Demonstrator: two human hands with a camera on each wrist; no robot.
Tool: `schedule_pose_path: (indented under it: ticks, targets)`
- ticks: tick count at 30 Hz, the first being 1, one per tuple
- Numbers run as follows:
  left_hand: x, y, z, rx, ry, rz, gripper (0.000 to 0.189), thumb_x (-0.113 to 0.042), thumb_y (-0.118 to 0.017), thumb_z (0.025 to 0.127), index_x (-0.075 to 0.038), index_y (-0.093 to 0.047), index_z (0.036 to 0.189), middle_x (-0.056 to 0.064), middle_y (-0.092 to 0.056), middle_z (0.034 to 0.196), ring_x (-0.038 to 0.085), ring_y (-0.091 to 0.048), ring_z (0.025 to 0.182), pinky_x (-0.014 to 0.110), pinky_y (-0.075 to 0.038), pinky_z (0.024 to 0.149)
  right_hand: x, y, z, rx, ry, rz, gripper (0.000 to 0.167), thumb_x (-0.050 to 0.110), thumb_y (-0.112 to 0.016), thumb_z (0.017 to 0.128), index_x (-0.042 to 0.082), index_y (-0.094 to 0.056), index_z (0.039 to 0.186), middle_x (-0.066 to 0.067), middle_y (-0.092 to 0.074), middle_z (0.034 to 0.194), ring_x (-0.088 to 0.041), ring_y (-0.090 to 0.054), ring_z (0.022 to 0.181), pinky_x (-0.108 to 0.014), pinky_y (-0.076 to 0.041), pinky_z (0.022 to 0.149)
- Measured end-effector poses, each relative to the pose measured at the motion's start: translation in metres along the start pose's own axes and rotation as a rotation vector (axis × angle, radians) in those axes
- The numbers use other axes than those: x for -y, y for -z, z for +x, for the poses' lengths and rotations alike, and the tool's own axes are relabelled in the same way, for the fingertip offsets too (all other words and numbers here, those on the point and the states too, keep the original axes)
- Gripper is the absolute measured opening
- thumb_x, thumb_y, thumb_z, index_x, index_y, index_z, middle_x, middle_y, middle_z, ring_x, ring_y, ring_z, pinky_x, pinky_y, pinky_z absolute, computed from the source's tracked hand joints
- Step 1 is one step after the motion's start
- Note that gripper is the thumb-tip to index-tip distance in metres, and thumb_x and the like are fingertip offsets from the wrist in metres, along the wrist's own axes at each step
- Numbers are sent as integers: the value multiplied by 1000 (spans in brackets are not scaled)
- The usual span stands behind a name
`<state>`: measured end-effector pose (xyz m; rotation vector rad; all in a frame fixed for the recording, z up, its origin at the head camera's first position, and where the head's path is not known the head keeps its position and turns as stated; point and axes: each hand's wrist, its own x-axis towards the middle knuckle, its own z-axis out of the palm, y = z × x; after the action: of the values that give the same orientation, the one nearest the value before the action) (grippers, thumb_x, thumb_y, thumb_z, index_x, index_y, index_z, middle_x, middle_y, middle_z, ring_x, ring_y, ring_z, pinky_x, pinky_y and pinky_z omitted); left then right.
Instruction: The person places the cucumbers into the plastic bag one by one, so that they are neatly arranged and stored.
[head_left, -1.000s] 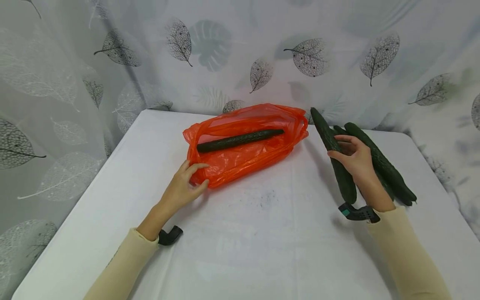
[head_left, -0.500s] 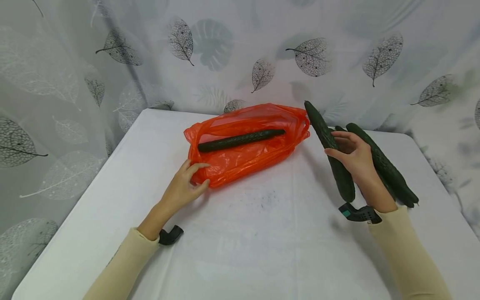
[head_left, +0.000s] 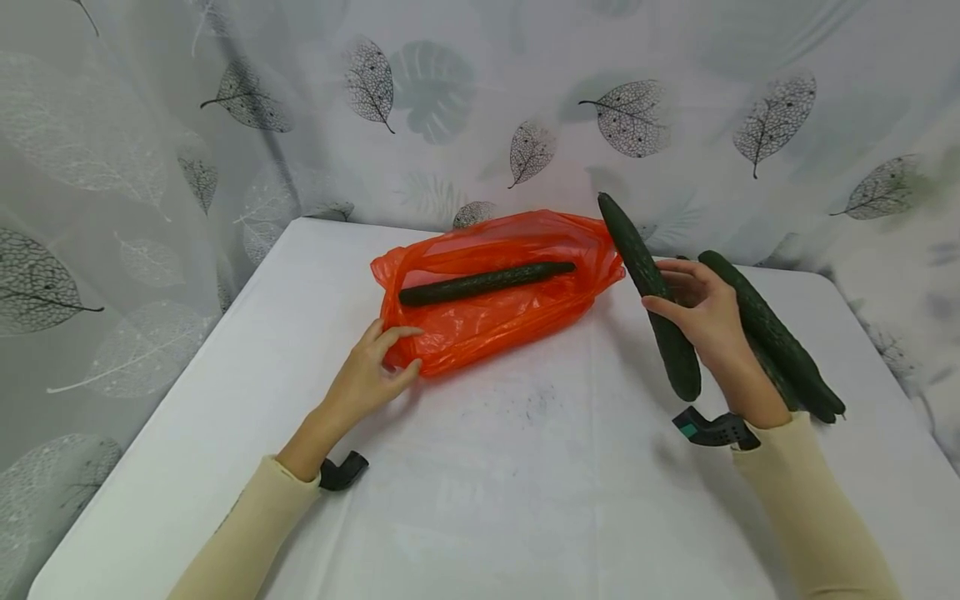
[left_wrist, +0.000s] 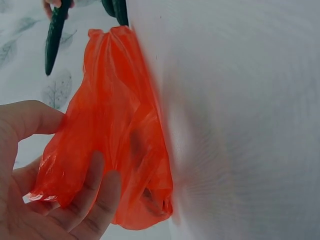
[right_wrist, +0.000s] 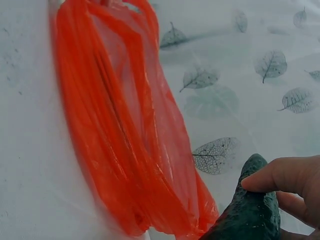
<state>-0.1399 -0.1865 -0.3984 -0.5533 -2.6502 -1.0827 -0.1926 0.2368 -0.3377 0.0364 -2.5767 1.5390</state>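
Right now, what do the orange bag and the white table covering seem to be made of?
The orange bag looks like thin, glossy plastic film: it is translucent, crinkled, and the dark green cucumber inside shows through. The left hand grips its edge, which bunches softly. The white table covering looks like a matte sheet, likely cloth or plastic; faint creases and grey smudges show, but which it is cannot be told.

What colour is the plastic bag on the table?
Bright orange-red plastic bag, slightly see-through; the head view shows it best.

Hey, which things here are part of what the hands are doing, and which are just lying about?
In use:
right hand gripping a lifted cucumber
left hand holding the orange plastic bag
cucumber in the bag

Lying about:
remaining cucumbers on the table
leaf-print curtain
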Motion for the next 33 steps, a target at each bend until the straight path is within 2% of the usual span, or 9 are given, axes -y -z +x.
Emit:
schedule_pose_path:
  ticks: [8,18,33]
  targets:
    - [1,1,-2,-10,-2,-7,39,-11,-72,84,-7,-62,122,14,-51,115,27,-52,100,41,-52,78,8,-6,3,3,-1,-6,54,23,-72,88,16,-51,138,-10,-59,130,-7,-57,100,-24,-54,78]
    - [1,1,-3,-7,0,-15,40,-11,-73,83,-5,-63,122,14,-51,113,27,-52,97,41,-52,76,20,-19,5,20,23,66,52,21,-72,89,12,-52,135,-9,-55,132,-8,-57,101,-16,-52,73]
    - [-2,4,-1,7,14,-12,40,-12,-71,86,-7,-61,124,14,-51,121,26,-53,102,40,-54,80,30,-28,13,61,85,80,49,17,-72,88,12,-54,134,-10,-59,130,-11,-57,105,-18,-53,74]
